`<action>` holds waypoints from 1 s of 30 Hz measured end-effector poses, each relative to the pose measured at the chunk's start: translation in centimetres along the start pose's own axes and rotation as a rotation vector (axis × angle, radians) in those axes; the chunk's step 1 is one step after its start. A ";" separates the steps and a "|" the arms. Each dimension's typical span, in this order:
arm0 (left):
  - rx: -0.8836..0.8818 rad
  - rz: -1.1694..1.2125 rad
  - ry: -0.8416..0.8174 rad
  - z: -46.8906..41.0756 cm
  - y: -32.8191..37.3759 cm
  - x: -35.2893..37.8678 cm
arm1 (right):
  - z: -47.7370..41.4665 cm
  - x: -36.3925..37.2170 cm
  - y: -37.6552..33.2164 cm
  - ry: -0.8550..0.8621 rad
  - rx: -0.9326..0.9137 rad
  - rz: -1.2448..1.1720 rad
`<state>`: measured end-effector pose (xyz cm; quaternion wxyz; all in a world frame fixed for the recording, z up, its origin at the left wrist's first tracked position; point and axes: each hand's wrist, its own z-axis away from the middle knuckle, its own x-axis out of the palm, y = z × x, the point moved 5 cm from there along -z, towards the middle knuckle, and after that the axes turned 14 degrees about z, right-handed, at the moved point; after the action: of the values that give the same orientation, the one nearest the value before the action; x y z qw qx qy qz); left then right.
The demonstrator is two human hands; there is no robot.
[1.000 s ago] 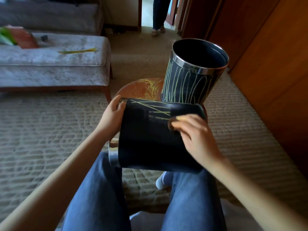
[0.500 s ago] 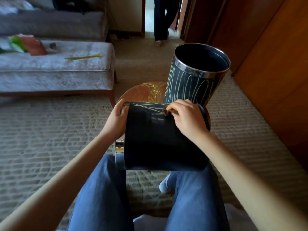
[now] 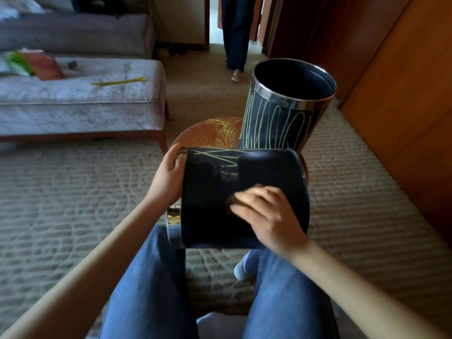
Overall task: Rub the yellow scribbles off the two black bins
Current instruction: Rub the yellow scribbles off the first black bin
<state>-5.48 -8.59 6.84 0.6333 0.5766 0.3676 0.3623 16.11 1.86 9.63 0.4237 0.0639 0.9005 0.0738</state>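
A black bin (image 3: 210, 192) lies on its side across my knees, its metal rim to the left. A few yellow scribbles (image 3: 215, 156) remain near its far edge. My left hand (image 3: 170, 174) grips the bin's left side by the rim. My right hand (image 3: 266, 214) pinches a small dark pad (image 3: 232, 204) and presses it on the bin's near middle; the hand is blurred. A second black bin (image 3: 276, 123) stands upright on a round wooden stool (image 3: 208, 133), covered in yellow scribbles.
The stool top carries yellow marks. A grey upholstered bench (image 3: 80, 99) with a yellow stick (image 3: 119, 81) stands at the left. Wooden cabinets (image 3: 403, 94) line the right. A person's legs (image 3: 234, 33) stand in the far doorway. Carpet covers the floor.
My right hand slid with the pad from the bin's far edge back toward me, to its middle. Fewer yellow lines show than a second ago. The left hand kept its grip.
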 end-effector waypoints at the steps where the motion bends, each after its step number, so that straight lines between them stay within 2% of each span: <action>1: 0.005 0.001 -0.005 0.4 -0.2 -0.2 | -1.6 0.4 0.4 -0.020 0.059 -0.029; 4: 0.031 0.004 -0.008 1.5 -0.3 -0.4 | -6.7 2.9 2.7 -0.161 0.243 -0.104; 7: 0.039 0.007 0.000 1.8 -0.3 -0.4 | -9.2 4.3 4.2 -0.292 0.334 -0.107; 10: 0.032 0.018 -0.010 1.2 -0.3 -0.2 | -7.1 2.5 2.0 -0.177 0.310 -0.066; 12: 0.009 0.041 0.004 0.7 -0.4 -0.1 | -3.9 0.8 -0.8 -0.102 0.210 -0.106; 15: 0.015 0.060 -0.003 1.0 -0.5 -0.2 | 0.3 -0.4 -4.0 -0.091 -0.131 -0.089; 17: 0.047 0.047 0.003 2.2 -0.6 -0.4 | 0.6 -0.1 -4.0 -0.071 -0.269 -0.058; 19: 0.093 0.053 0.000 3.6 -0.7 -0.8 | -1.7 0.4 -3.4 -0.055 -0.194 -0.094; 21: 0.132 0.072 -0.013 5.0 -0.8 -1.0 | -5.0 1.4 -2.0 -0.082 0.001 -0.166; 24: 0.146 0.070 -0.031 6.4 -0.9 -1.1 | -9.8 4.0 0.6 -0.253 0.244 -0.226; 26: 0.143 0.078 -0.042 6.6 -0.9 -1.1 | -11.1 5.3 1.2 -0.348 0.298 -0.203; 27: 0.139 0.081 -0.042 6.5 -0.9 -1.1 | -11.1 5.3 1.0 -0.342 0.301 -0.179; 30: 0.125 0.095 -0.028 5.7 -1.1 -1.0 | -9.0 3.1 -1.3 -0.194 0.259 -0.155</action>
<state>-0.89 -12.20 6.14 0.5831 0.6368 0.3530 0.3603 7.10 0.41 12.68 0.5013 0.0554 0.8596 -0.0822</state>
